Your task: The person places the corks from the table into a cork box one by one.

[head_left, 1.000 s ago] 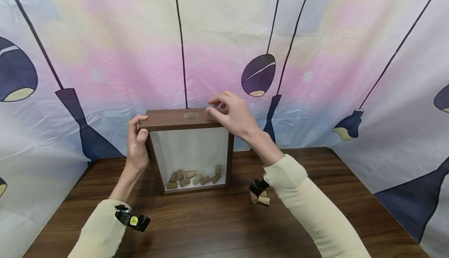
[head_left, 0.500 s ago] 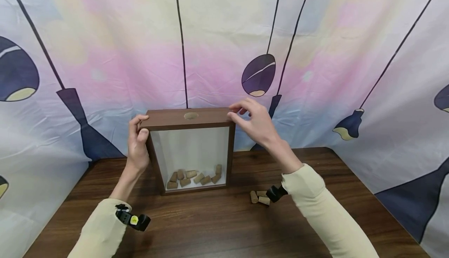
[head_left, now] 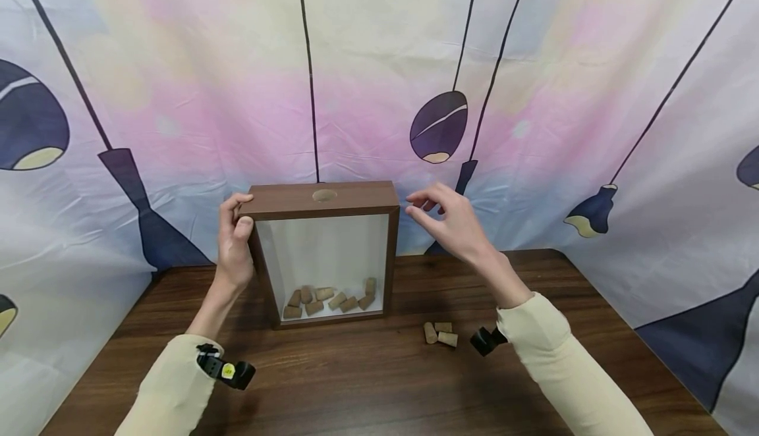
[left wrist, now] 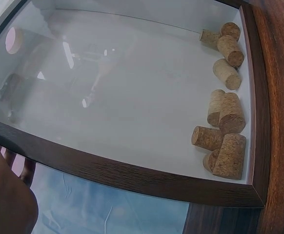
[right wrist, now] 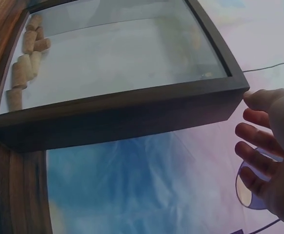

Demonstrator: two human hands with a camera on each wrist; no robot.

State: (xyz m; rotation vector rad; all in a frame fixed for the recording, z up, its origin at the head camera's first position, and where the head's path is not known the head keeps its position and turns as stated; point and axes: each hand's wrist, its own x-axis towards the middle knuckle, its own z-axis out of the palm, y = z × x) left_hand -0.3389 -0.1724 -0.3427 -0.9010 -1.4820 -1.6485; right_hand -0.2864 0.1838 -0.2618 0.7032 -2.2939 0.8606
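A brown wooden shadow box (head_left: 356,197) with a clear front and white back stands upright on the table. An oval hole (head_left: 325,195) opens in its top. Several corks (left wrist: 231,117) lie along the bottom inside, some leaning on each other. My left hand (head_left: 234,251) grips the box's upper left corner, thumb on the front edge and fingers over the top. Off the upper right corner, my right hand (head_left: 453,225) hangs in the air with loosely bent fingers and nothing between them. In the right wrist view its fingers (right wrist: 259,139) are apart, the thumb overlapping the corner.
Three loose corks (head_left: 447,339) lie on the dark wooden table (head_left: 332,383), right of the box. A patterned cloth (head_left: 367,93) hangs close behind the box and around the table's sides. Each forearm carries a wrist camera (head_left: 240,375).
My right hand has moved right, from over the box top to beyond its right corner. The loose corks on the table now show fully. My left hand keeps its grip on the box.
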